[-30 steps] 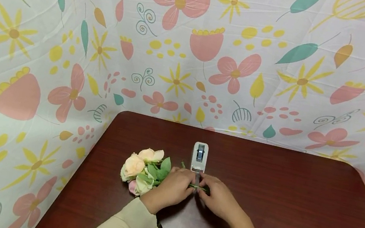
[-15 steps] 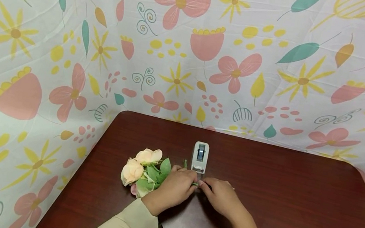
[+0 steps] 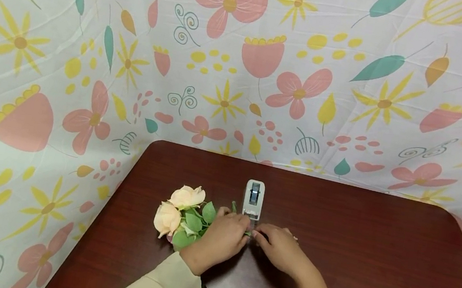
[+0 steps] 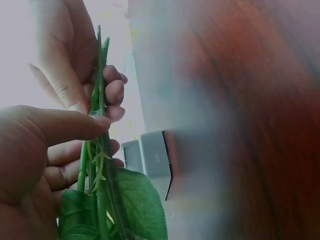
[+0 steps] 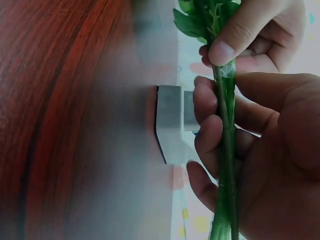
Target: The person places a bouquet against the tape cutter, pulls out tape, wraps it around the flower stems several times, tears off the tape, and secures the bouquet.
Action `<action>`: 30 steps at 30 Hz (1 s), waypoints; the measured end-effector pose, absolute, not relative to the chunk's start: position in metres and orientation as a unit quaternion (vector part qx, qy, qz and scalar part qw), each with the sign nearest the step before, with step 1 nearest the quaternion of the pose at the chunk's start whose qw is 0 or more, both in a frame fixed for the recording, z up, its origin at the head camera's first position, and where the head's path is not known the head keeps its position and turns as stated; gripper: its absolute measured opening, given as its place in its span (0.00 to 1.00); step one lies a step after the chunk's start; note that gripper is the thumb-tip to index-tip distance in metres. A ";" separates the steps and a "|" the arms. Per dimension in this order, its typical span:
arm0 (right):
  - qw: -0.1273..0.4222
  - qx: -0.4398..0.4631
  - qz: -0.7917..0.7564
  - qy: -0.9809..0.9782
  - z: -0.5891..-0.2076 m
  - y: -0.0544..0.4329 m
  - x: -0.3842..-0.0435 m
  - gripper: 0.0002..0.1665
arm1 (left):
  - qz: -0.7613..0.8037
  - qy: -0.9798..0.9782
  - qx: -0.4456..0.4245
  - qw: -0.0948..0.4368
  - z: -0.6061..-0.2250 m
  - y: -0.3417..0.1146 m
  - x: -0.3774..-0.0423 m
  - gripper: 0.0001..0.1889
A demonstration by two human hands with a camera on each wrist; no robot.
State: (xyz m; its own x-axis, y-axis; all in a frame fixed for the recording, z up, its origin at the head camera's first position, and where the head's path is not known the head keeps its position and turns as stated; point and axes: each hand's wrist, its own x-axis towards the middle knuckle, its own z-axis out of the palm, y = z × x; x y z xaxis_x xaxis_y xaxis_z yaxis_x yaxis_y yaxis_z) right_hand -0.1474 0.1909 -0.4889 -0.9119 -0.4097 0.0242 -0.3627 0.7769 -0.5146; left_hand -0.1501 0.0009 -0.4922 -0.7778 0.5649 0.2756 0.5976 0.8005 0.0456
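Observation:
In the head view my left hand grips a bouquet of artificial roses by its stems, the cream rose heads pointing left. Its thumb presses across the green stems in the left wrist view, just above the leaves. My right hand curls its fingers round the same stems lower down, close beside the left. A strip of clear tape shines on the stems between both hands. Right behind the hands stands a white tape dispenser with its roll on top.
Dark red-brown wooden table under the hands, with a rounded back edge. A white cloth printed with flowers hangs behind it and along the left side.
The bouquet has turned in the hands, so the pink and white roses at its front are now mostly hidden. My right hand has drawn slightly closer to the left, its grip shifted.

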 end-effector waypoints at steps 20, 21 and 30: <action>-0.053 -0.204 -0.268 0.940 -0.496 0.184 -0.143 0.04 | -0.066 -0.956 -0.287 0.005 -0.482 0.000 -0.159 0.14; -0.053 -0.201 -0.268 0.941 -0.496 0.183 -0.142 0.04 | -0.064 -0.956 -0.286 0.003 -0.481 0.000 -0.159 0.14; -0.048 -0.186 -0.270 0.943 -0.500 0.182 -0.143 0.05 | -0.060 -0.958 -0.281 -0.012 -0.482 0.001 -0.160 0.12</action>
